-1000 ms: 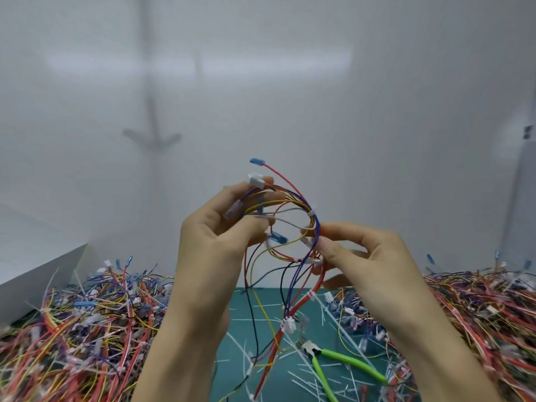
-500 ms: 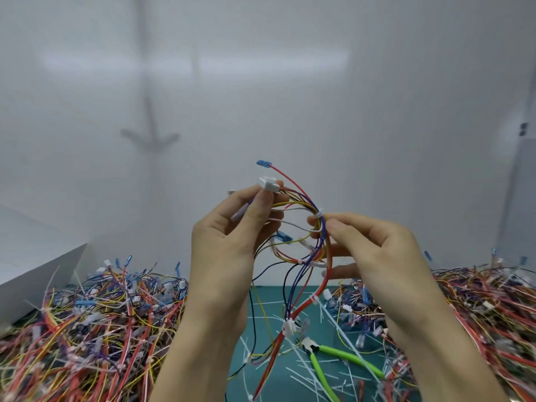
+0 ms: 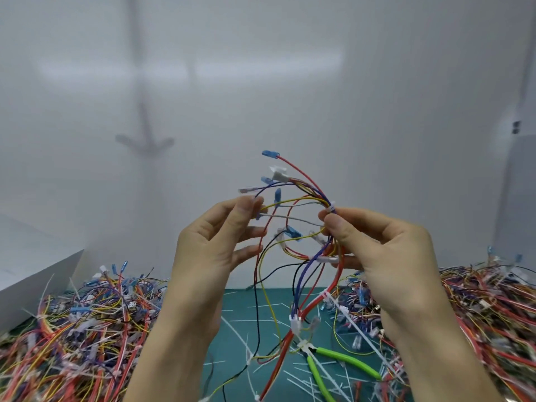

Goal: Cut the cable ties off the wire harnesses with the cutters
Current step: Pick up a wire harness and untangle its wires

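Note:
I hold a wire harness (image 3: 298, 204) of red, yellow, blue and black wires up in front of me. My right hand (image 3: 380, 250) pinches the bundle at a white cable tie (image 3: 332, 208) near its top. My left hand (image 3: 214, 245) sits at the harness's left side, thumb and forefinger pinching loose wire ends while the other fingers stay spread. The wires hang down to a white connector (image 3: 295, 320) above the mat. The green-handled cutters (image 3: 333, 364) lie on the teal mat (image 3: 237, 311) below, untouched.
Large heaps of wire harnesses lie at the left (image 3: 75, 329) and right (image 3: 478, 309) of the mat. Cut white ties (image 3: 293, 378) litter the mat. A white box (image 3: 26, 274) stands at far left, and a white wall closes the back.
My left hand has let go of the connector end and slid down and left, fingers spreading. The harness loop has opened wider. My right hand moved up to the tie.

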A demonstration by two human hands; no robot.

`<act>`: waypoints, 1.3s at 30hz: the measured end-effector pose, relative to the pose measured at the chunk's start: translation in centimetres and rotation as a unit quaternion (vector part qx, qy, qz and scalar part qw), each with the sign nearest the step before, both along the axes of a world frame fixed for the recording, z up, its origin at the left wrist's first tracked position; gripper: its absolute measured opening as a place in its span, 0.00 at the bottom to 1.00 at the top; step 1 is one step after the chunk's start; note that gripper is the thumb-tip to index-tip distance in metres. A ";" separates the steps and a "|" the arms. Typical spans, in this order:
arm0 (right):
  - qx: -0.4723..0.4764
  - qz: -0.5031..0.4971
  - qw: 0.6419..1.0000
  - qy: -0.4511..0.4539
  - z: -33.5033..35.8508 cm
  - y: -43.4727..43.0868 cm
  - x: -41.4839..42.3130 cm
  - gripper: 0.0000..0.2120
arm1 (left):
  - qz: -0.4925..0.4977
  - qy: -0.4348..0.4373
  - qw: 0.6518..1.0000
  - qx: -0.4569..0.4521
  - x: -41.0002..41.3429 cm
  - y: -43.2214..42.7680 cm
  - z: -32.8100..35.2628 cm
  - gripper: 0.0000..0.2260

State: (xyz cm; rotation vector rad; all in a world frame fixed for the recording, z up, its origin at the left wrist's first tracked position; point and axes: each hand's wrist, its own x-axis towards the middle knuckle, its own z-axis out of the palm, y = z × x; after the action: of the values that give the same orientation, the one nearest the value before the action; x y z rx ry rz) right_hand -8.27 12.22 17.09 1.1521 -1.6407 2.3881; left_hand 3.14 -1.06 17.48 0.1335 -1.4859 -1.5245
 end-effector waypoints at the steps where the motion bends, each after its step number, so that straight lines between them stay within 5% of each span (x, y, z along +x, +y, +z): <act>1: -0.008 -0.005 1.000 -0.008 0.0 0.0 -0.1 0.09 | 0.006 -0.023 1.000 -0.014 0.2 -0.3 -0.1 0.19; 8: -0.024 -0.007 0.999 -0.044 0.0 0.1 -0.5 0.03 | -0.088 -0.152 0.980 -0.098 1.0 -0.5 -0.2 0.22; 25: -0.022 0.004 0.998 -0.051 -0.2 -0.4 -0.3 0.04 | -0.091 -0.137 0.983 -0.083 0.7 -0.7 -0.3 0.02; 39: -0.045 -0.022 0.998 -0.045 -0.3 -0.7 -0.3 0.03 | -0.066 -0.161 0.978 -0.115 1.0 -0.8 -0.4 0.09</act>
State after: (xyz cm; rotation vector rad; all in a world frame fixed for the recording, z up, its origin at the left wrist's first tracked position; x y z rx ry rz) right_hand -8.60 11.55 16.82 0.9974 -1.5477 2.4927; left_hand 4.14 -1.85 17.12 0.1528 -1.9521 -1.4711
